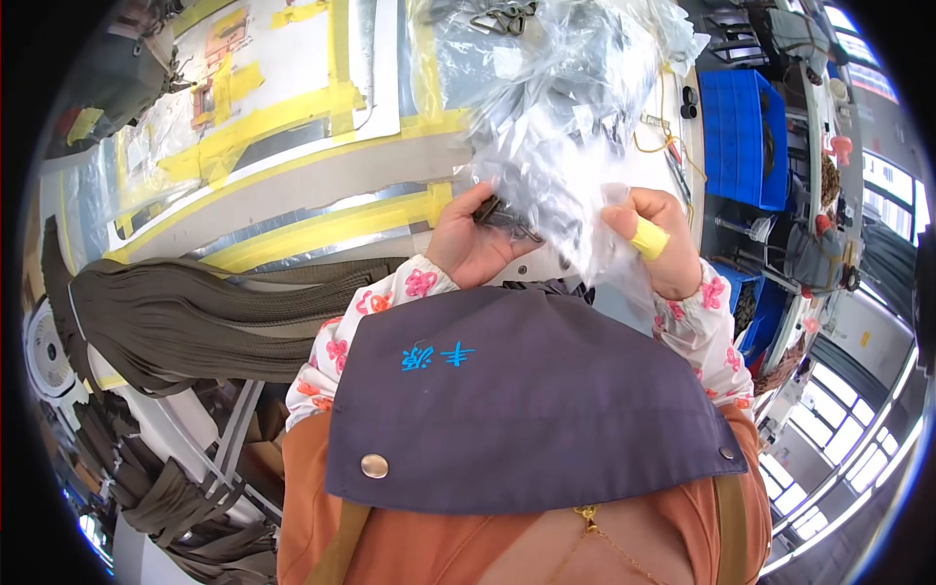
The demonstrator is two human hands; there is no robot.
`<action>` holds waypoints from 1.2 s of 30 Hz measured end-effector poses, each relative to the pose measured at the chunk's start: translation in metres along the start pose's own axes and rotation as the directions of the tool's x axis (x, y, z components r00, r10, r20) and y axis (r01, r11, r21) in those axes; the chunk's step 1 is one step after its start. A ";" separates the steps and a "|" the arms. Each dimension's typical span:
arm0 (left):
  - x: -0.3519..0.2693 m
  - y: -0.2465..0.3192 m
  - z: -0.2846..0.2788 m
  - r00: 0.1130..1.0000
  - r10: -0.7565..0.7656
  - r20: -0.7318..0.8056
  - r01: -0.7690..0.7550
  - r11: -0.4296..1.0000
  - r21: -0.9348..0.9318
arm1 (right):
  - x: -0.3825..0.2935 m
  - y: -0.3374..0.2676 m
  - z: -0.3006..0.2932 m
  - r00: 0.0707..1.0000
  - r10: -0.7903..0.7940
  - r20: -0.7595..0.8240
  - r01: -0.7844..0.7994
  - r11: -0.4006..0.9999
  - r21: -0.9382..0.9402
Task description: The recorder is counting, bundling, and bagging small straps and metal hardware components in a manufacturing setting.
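Observation:
A clear plastic bag (pixel 563 168) is bunched up in front of my chest, at the front of the work table. My right hand (pixel 662 238) pinches the bag's edge between thumb and fingers; yellow tape (pixel 649 238) is wrapped around the thumb. My left hand (pixel 472 245) is palm up at the bag's other side, its fingers curled around dark metal hardware (pixel 523 232). Part of that hardware lies behind the plastic, so its exact shape is hard to tell. More dark metal hooks (pixel 504 18) rest on plastic at the far side.
Left of me lies a thick bundle of dark webbing straps (pixel 197 314). Yellow tape (pixel 322 230) and plastic sheeting cover parts of the table (pixel 307 179). A sewing machine head (pixel 110 91) is at the far left. Blue crates (pixel 742 139) stand beyond the table's right edge.

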State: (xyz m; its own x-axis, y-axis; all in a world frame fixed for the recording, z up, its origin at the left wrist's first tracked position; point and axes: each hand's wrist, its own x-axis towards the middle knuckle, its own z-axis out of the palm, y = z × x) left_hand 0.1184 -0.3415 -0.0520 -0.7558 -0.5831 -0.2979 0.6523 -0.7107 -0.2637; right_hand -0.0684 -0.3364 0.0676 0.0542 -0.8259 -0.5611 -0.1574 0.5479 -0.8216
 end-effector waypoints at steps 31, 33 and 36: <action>-0.007 0.013 0.004 0.994 0.092 0.056 -0.096 0.992 0.078 | -0.013 -0.028 -0.039 0.936 -0.350 -0.042 0.239 0.717 -0.655; -0.007 0.013 0.005 0.992 0.100 0.081 -0.103 0.994 0.030 | -0.008 -0.022 -0.038 0.926 -0.365 -0.094 0.156 0.599 -0.786; -0.008 0.009 0.009 0.994 0.086 0.059 -0.089 0.995 0.047 | -0.003 -0.019 -0.035 0.900 -0.418 -0.127 0.123 0.521 -0.844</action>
State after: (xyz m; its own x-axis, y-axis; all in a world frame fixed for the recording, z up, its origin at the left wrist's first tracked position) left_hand 0.1300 -0.3466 -0.0434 -0.6987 -0.6647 -0.2647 0.7137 -0.6734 -0.1929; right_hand -0.1003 -0.3495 0.0884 -0.0110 -0.9888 -0.1489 -0.9081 0.0723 -0.4125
